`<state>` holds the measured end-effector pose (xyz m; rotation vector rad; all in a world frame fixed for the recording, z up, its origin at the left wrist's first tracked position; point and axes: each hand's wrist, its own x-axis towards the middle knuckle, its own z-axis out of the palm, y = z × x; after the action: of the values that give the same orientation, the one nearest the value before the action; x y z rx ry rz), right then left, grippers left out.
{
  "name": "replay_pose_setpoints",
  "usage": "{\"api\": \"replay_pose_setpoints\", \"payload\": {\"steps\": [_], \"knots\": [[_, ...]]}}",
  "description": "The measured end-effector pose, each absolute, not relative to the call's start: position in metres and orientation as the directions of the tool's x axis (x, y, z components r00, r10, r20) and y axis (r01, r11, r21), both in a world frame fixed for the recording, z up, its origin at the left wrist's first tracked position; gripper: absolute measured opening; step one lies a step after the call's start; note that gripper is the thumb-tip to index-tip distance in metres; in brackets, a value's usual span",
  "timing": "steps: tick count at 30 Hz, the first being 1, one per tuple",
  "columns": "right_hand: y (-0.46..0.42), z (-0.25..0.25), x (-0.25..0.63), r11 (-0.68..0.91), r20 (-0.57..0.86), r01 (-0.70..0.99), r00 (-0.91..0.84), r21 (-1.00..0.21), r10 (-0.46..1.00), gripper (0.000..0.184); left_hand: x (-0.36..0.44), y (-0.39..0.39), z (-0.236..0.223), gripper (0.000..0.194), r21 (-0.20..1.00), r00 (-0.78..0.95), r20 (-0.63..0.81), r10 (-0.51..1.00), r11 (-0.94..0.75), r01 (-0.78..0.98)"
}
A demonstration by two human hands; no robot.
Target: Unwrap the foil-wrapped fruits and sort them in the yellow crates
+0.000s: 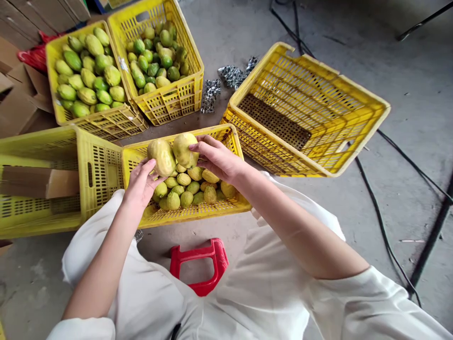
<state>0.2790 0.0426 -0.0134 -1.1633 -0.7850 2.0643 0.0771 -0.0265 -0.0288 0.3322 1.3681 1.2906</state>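
Note:
My left hand (pixel 141 182) grips a large yellow fruit (pixel 162 157) from below. My right hand (pixel 217 158) holds a second yellow fruit (pixel 184 148) right beside it, fingers curled over its top. Both fruits hover above a yellow crate (pixel 198 215) between my knees, which holds several smaller yellow-green fruits (pixel 184 191).
Two yellow crates of green fruit stand at the back, one to the left (pixel 90 120) and one to its right (pixel 170 101). A tilted yellow crate (pixel 318 156) with nothing in it lies on the right. Another yellow crate with a cardboard piece (pixel 38 182) is on the left. A red stool (pixel 200 264) is under me. Black cables (pixel 382 222) cross the concrete floor.

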Motion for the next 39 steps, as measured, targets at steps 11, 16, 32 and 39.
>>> {"api": "replay_pose_setpoints", "payload": {"steps": [11, 16, 32, 39], "knots": [[0.044, -0.010, 0.283, -0.604, -0.489, -0.154, -0.449, -0.782, 0.748, 0.045, 0.080, -0.028, -0.031, 0.041, 0.803, -0.270, -0.538, 0.799, 0.388, -0.452], [0.042, -0.006, 0.283, -0.551, -0.449, -0.114, -0.457, -0.827, 0.768, 0.059, 0.084, -0.028, -0.025, 0.044, 0.796, -0.271, -0.561, 0.782, 0.421, -0.434], [0.044, -0.007, 0.287, -0.545, -0.432, -0.178, -0.432, -0.820, 0.792, 0.053, 0.075, -0.030, -0.030, 0.031, 0.782, -0.247, -0.562, 0.789, 0.409, -0.470], [0.047, -0.006, 0.289, -0.538, -0.415, -0.211, -0.433, -0.816, 0.800, 0.050, 0.073, -0.026, -0.032, 0.028, 0.780, -0.268, -0.558, 0.785, 0.387, -0.492]]}}
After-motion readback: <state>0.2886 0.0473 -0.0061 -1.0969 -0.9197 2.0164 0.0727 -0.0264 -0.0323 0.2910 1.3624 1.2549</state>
